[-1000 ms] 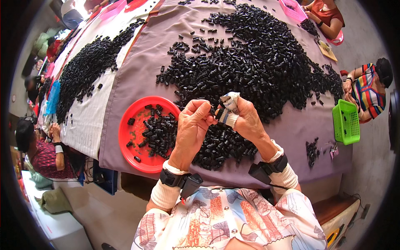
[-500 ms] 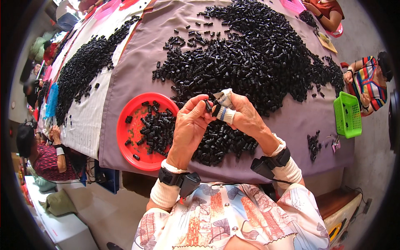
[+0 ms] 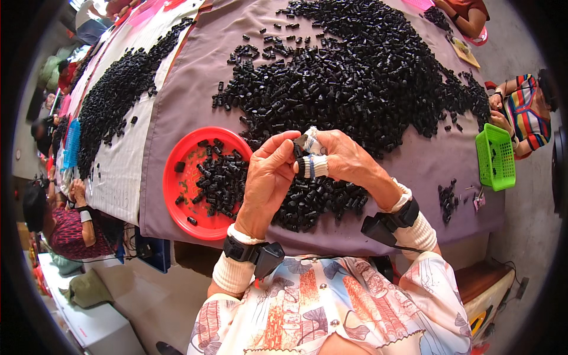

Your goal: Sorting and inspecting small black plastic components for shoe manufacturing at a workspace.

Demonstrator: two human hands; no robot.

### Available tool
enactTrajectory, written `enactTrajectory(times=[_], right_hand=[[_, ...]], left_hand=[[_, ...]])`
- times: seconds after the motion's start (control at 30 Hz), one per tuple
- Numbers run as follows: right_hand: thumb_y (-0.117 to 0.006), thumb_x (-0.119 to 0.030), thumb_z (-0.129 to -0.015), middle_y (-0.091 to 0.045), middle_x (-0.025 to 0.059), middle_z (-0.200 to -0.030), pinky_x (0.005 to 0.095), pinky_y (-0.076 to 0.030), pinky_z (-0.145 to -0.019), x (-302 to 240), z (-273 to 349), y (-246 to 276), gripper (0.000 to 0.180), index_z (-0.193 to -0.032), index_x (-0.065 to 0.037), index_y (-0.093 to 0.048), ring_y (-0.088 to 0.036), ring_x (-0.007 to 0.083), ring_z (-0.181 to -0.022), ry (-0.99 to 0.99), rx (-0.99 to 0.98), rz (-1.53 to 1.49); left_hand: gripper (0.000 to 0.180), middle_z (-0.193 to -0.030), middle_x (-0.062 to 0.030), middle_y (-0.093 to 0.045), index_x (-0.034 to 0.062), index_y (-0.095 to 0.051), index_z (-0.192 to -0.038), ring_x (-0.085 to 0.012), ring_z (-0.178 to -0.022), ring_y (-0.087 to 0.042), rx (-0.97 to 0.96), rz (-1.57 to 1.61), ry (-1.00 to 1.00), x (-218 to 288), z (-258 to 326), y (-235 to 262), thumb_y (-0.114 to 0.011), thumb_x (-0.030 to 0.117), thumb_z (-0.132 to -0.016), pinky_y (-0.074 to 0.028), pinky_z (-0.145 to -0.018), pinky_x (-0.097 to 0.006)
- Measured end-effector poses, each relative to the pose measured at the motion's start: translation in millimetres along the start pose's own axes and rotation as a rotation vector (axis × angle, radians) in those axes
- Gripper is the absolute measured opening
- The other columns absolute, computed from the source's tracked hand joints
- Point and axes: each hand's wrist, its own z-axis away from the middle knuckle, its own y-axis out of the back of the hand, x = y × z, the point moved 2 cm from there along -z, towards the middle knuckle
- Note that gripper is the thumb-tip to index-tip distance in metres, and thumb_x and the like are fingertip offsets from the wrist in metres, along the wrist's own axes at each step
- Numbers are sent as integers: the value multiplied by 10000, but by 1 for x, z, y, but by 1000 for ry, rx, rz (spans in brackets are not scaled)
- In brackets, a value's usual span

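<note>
My left hand (image 3: pixel 269 177) is closed in a pinch round a small black cylindrical part (image 3: pixel 299 149). Close against it is my right hand (image 3: pixel 346 158), its fingertips wrapped in white cloth (image 3: pixel 314 165) with dark stripes. The wrapped fingers are pressed together at the part; a small greyish edge shows there, too small to name. Both hands are over the near end of a large pile of black parts (image 3: pixel 349 83). Left of my left hand stands a round red tray (image 3: pixel 177 202) with many such parts and greenish scraps in it.
A mauve cloth (image 3: pixel 189 100) covers the table. At the right are a green basket (image 3: pixel 496 171) and a small group of parts (image 3: pixel 448 198). Another pile (image 3: pixel 112 89) lies on the white-covered table at the left. Several people sit around the tables.
My right hand's wrapped fingers have turned slightly and closed in on the part in my left hand. Across the table's right side, a co-worker's hands have moved.
</note>
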Motion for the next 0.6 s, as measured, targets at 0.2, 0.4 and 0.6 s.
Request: enactTrajectory(times=[0.2,0.4,0.6], right_hand=[[-700,-356,-678,-525,58,-611,308,-392,-539,7,-3,-1,381,-754,-18,-541,-466,135,-572,76,-18,12],[-691,-350,-697,-537,67,-617,316,-398,-534,14,-5,-4,375,-751,-13,-538,-479,148,-565,97,-28,-1],[-693,-359,-699,-532,71,-613,313,-396,-530,11,-5,-6,382,-749,-14,-537,-477,148,-562,128,-11,18]], left_hand=[[221,-848,-54,-629,-14,-576,-1056,-86,-703,-584,-15,-41,3,1,0,0,-556,94,-864,-483,-646,-219],[216,-867,-62,-630,-21,-577,-1049,-92,-709,-587,-4,-37,-3,-1,0,-1,-554,88,-864,-483,-652,-218],[207,-888,-65,-629,-20,-579,-1040,-93,-716,-583,21,-71,-15,-2,0,-1,-550,89,-867,-480,-664,-222]])
